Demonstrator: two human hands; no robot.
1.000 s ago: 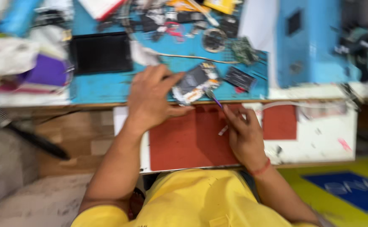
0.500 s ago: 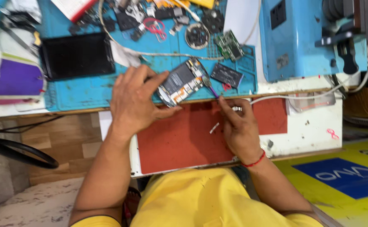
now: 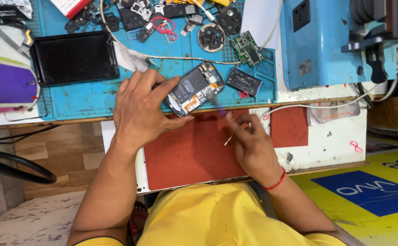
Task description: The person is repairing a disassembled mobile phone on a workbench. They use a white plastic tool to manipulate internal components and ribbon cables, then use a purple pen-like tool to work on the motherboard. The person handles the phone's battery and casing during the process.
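- At the near edge of the blue work mat (image 3: pixel 94 98), the left hand (image 3: pixel 139 109) grips an opened dark phone with bare circuit boards (image 3: pixel 194 88).
- The right hand (image 3: pixel 253 148) pinches a thin purple tool (image 3: pixel 217 104), its tip touching the phone.

My left hand (image 3: pixel 139 109) rests on the front edge of the blue rubber work mat (image 3: pixel 85 98), its fingers touching the opened phone with its bare circuit board (image 3: pixel 194 89), which lies tilted just at its 2 o'clock. My right hand (image 3: pixel 253 148) sits at 4 o'clock from that phone, over the red rectangular pad (image 3: pixel 185 155), with the thin purple tool (image 3: pixel 219 104) reaching up toward the phone's lower right edge. A small black rectangular part (image 3: pixel 244 82) lies just at the phone's 3 o'clock. A black flat tablet-like slab (image 3: pixel 73 64) lies on the mat at 9 o'clock. A small green circuit board (image 3: pixel 249 48) sits at 1 o'clock.
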